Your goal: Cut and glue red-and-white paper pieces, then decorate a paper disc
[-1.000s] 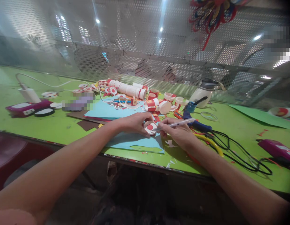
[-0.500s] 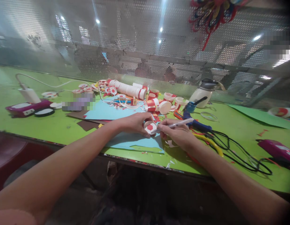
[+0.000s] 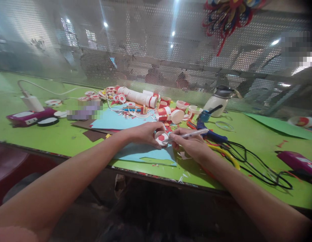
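Between the thumb and fingers of my left hand (image 3: 148,133) is a small round paper-cup bottom (image 3: 161,138), white with a red patch in its middle. My right hand (image 3: 186,142) grips a clear-barrelled pen (image 3: 192,133), its tip against the lower right of the disc. Under both the disc and my left hand lies light blue paper (image 3: 145,154) with a slit cut near its front edge. Behind my hands are cut red-and-white paper cups (image 3: 164,113) and small red paper scraps.
A stack of white paper cups (image 3: 137,96) lies at the back beside several decorated discs (image 3: 90,95). To the right are a blue glue gun (image 3: 213,135), black cord, yellow-handled scissors (image 3: 229,155) and a cream kettle (image 3: 217,102). Purple power strips (image 3: 27,116) sit at the left.
The pen has shifted very slightly over the disc, and the view has tilted a little. Both hands keep the same hold.
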A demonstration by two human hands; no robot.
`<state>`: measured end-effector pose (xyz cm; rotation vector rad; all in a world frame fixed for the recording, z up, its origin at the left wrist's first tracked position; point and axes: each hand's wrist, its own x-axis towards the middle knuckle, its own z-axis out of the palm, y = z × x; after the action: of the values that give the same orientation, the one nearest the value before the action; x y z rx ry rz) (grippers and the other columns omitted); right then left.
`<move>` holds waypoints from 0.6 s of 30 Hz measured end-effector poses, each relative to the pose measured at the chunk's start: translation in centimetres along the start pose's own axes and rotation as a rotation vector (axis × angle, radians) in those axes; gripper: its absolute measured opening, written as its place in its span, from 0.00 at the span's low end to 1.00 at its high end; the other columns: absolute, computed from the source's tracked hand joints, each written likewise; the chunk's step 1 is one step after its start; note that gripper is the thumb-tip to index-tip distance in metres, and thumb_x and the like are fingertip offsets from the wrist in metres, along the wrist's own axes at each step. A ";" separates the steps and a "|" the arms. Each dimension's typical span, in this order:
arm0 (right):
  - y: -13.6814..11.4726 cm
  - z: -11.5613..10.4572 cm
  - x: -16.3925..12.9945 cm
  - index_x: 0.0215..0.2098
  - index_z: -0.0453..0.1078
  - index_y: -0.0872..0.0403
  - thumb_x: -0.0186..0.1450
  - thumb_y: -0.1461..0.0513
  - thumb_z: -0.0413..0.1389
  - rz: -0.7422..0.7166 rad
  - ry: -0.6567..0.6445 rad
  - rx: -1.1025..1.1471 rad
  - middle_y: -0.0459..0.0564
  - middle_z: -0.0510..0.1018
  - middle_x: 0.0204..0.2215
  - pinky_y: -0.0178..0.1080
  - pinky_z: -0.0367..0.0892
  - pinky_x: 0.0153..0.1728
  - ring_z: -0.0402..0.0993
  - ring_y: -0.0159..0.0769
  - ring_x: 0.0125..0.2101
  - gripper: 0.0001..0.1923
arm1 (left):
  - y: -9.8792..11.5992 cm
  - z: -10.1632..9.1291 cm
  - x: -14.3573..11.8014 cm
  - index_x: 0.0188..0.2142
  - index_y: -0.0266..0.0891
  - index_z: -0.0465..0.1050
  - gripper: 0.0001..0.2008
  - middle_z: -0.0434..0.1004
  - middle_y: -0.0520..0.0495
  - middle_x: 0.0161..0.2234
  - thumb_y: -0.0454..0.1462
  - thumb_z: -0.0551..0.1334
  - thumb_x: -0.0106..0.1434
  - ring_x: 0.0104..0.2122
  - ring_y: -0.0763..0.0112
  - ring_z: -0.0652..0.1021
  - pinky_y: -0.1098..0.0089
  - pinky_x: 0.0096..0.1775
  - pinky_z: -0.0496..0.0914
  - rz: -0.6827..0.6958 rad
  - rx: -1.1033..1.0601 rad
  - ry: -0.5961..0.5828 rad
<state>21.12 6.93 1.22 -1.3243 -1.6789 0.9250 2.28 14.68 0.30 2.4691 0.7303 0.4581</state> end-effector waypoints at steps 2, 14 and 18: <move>-0.1 0.0 0.0 0.22 0.68 0.53 0.59 0.56 0.57 -0.007 -0.004 -0.005 0.42 0.71 0.16 0.34 0.61 0.21 0.64 0.28 0.18 0.12 | 0.0 0.0 0.0 0.42 0.40 0.68 0.24 0.72 0.48 0.39 0.45 0.68 0.47 0.36 0.66 0.70 0.68 0.35 0.63 -0.006 -0.009 -0.002; 0.6 -0.1 0.0 0.23 0.69 0.54 0.59 0.57 0.57 0.010 -0.021 0.005 0.42 0.71 0.15 0.33 0.60 0.20 0.64 0.27 0.17 0.11 | 0.1 -0.1 0.0 0.41 0.40 0.68 0.23 0.72 0.48 0.38 0.44 0.68 0.47 0.36 0.67 0.70 0.70 0.35 0.62 0.001 0.013 -0.005; 0.6 -0.1 0.1 0.22 0.68 0.54 0.58 0.56 0.57 0.016 -0.022 0.016 0.42 0.71 0.14 0.33 0.60 0.19 0.64 0.28 0.16 0.11 | 0.0 0.0 0.0 0.41 0.40 0.68 0.23 0.72 0.48 0.37 0.45 0.68 0.47 0.35 0.67 0.70 0.70 0.34 0.62 0.004 0.034 0.005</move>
<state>21.40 7.13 0.70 -1.3236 -1.6763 0.9639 2.32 14.71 0.29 2.5020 0.7408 0.4577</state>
